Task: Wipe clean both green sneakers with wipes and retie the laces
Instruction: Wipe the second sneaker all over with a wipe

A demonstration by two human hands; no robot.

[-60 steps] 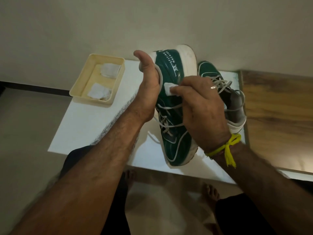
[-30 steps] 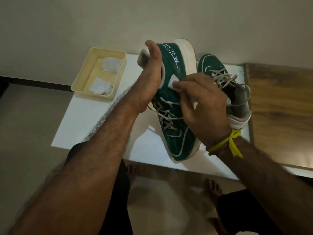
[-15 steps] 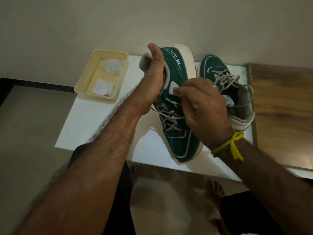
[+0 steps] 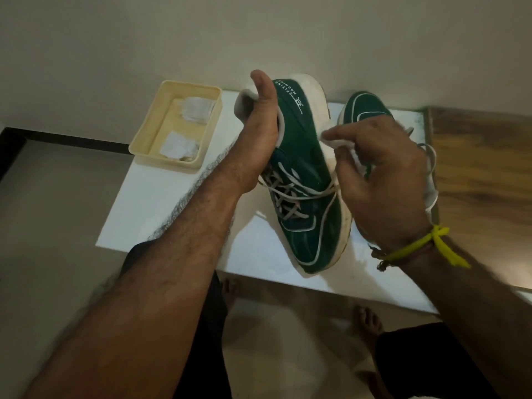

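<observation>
White glossy bench (image 4: 161,214) against a plain beige wall (image 4: 259,33), wood surface (image 4: 483,174) alongside. Left hand (image 4: 259,133) has its grip in the heel of the raised green sneaker (image 4: 305,174); right hand (image 4: 383,180) pinches a wipe (image 4: 335,141) at its sole edge. Second sneaker (image 4: 365,110) sits behind, cream tray (image 4: 149,139) at left.

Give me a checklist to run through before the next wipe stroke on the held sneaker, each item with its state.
1. Left hand grips the held sneaker at its collar: ok.
2. Right hand pinches the wipe: ok.
3. Wipe meets the white sole edge: ok.
4. Held sneaker's laces tied: not ok, loose.
5. Spare wipes in the tray: ok.
6. Second sneaker on the table already clean: cannot tell.
</observation>
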